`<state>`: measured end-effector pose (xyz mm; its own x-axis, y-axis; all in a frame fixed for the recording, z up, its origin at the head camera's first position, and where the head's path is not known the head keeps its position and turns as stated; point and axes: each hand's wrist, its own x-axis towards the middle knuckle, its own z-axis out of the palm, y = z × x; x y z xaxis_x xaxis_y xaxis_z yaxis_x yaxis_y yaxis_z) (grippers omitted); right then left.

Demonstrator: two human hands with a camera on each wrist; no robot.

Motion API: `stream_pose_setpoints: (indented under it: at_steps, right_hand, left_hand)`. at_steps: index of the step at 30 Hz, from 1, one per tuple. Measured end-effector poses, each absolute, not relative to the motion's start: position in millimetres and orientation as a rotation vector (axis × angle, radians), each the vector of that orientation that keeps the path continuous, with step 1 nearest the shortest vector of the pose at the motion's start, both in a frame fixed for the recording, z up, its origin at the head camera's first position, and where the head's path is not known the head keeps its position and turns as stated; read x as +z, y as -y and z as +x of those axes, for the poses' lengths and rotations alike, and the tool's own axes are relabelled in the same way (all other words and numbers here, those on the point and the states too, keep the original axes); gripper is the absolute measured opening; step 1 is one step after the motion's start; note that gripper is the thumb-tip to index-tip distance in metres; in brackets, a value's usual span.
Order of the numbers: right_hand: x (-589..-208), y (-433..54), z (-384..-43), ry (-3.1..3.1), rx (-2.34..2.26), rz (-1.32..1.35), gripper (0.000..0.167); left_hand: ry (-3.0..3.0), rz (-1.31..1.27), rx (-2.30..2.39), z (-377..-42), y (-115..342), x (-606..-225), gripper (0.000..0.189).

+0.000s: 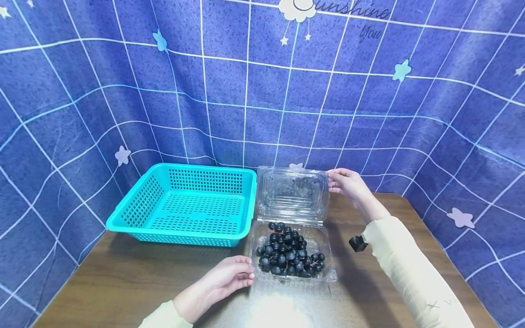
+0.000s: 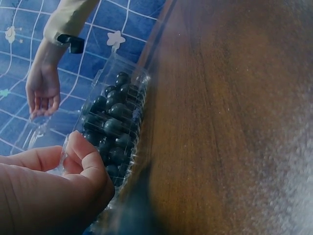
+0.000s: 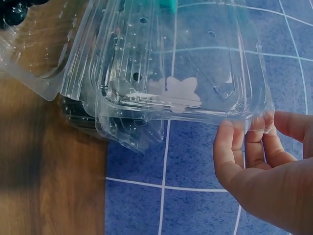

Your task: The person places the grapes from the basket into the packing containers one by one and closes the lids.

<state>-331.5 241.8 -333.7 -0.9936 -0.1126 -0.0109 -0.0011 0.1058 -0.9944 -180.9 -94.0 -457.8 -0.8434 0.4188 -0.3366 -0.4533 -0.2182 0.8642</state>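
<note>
A clear plastic clamshell box (image 1: 328,237) lies on the table with a bunch of dark grapes (image 1: 289,253) in its base. Its hinged lid (image 1: 293,193) is raised at the back. My left hand (image 1: 229,279) pinches the left rim of the base; in the left wrist view, the thumb and fingers of the left hand (image 2: 73,181) close over that rim beside the grapes (image 2: 115,122). With its fingertips my right hand (image 1: 346,182) holds the lid's upper right edge. The right wrist view shows the right hand (image 3: 264,161) at a corner of the transparent lid (image 3: 195,73).
A turquoise plastic basket (image 1: 250,218) with slotted walls stands left of the box. Behind the brown wooden table (image 1: 164,264) hangs a blue curtain (image 1: 229,82) with white grid lines and stars. A small black device (image 1: 358,243) sits at the right sleeve.
</note>
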Motion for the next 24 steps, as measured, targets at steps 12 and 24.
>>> stream_pose_setpoints:
  at_steps: [12,24]
  right_hand:
    - [-332.1,-246.2,-321.7,-2.313,-2.034,-0.188,0.017]
    - [-333.2,-250.9,-308.8,-2.269,-2.093,-0.273,0.01]
  left_hand:
    - [-1.499,-0.051,2.099,-181.0,95.9,-460.4,0.014]
    - [-1.506,-0.05,2.09,-180.3,95.4,-456.5,0.012]
